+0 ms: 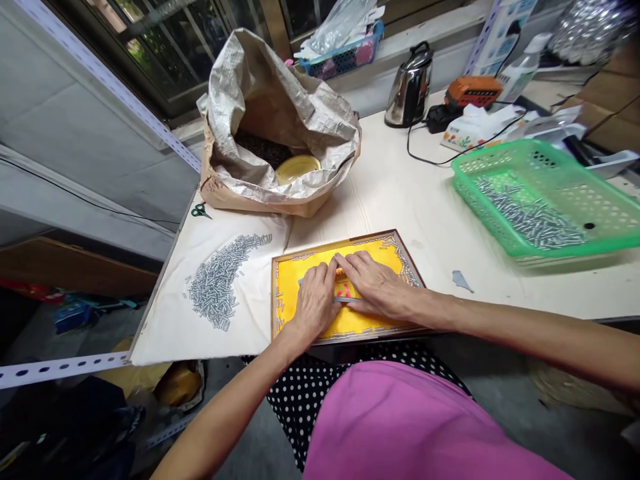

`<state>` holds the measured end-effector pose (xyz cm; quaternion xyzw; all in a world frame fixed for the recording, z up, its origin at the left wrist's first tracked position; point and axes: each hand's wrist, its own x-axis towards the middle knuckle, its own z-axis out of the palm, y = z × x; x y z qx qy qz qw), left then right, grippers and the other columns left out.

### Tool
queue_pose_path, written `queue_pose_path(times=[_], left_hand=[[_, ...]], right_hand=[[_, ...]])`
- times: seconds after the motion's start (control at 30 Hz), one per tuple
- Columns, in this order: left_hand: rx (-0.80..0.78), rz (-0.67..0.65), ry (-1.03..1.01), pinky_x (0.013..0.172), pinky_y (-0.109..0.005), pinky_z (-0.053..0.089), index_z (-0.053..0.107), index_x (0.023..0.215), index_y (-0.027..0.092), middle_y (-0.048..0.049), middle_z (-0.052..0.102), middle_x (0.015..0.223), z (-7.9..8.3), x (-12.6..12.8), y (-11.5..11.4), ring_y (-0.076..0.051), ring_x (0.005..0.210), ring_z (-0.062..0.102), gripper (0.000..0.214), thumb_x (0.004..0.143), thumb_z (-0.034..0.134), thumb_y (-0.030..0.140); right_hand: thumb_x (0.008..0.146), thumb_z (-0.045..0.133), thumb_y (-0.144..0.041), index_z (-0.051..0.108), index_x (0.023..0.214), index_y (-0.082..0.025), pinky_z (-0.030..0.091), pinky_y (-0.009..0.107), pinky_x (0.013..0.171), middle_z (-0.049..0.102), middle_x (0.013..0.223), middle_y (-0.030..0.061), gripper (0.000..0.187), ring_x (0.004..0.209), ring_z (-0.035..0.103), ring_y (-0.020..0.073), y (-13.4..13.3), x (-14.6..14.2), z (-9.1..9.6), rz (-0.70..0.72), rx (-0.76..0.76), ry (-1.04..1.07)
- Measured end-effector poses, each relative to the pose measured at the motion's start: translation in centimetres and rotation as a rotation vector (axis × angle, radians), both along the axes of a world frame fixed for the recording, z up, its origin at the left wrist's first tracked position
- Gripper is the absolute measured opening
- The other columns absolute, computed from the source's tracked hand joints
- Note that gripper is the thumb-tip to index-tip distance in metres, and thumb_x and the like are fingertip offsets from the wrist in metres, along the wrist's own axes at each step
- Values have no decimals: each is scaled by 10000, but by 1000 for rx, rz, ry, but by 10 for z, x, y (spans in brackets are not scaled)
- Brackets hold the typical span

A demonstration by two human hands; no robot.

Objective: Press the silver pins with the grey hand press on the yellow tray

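Note:
My left hand (316, 295) and my right hand (376, 288) are close together over a shallow brown-rimmed tray (274, 293) with a yellow bottom (290, 270). The fingers of both are bent and closed around the ends of one flat thing, mostly hidden beneath them. Only a grey strip (346, 300) of it shows between my hands, close to pink marks on yellow. Small silvery metal pins (406, 270) lie along the tray's inner edges, thickest at the right side.
Left of the tray is a heap of similar pins (215, 283), with green-handled scissors (201, 211) beyond. A large open woven sack (280, 200) stands behind. To the right is a green perforated basket (525, 250) holding pins; a kettle (409, 87) stands at the back.

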<state>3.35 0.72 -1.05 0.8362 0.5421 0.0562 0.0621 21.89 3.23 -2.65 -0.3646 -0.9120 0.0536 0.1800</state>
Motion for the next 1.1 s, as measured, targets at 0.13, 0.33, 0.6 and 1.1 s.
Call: queue_pose_path(times=[0.13, 0.33, 0.6, 1.1], left_hand=[[-56, 10, 48, 952, -436, 499, 432, 1316, 166, -119, 596, 1185, 9, 0, 8, -294, 1107, 557, 653, 725, 708, 138], [-93, 18, 97, 871, -365, 492, 542, 1029, 208, -79, 636, 1061, 12, 1, 14, -253, 1027, 579, 245, 835, 692, 203], [-162, 38, 117, 847, -370, 490, 568, 958, 195, -94, 649, 1015, 15, 8, 17, -269, 1015, 588, 135, 879, 674, 226], [-91, 460, -465, 828, -316, 511, 709, 976, 174, -81, 706, 996, 34, -59, 12, -215, 910, 664, 268, 944, 508, 350]], right_hand=[[771, 700, -355, 462, 1358, -42, 401, 490, 963, 590, 1231, 211, 707, 1093, 514, 340, 5, 1, 7, -16, 5, -135], [886, 513, -131, 637, 1000, -140, 363, 382, 794, 657, 932, 127, 169, 869, 525, 250, 13, -8, 4, -34, -61, -213], [941, 459, -89, 628, 923, -154, 353, 340, 784, 657, 884, 75, 181, 823, 527, 202, 24, -8, -4, 41, -104, -226], [827, 660, -527, 420, 1443, -76, 312, 504, 952, 627, 1189, 173, 800, 1066, 512, 334, 16, 11, -1, -55, -40, -137]])
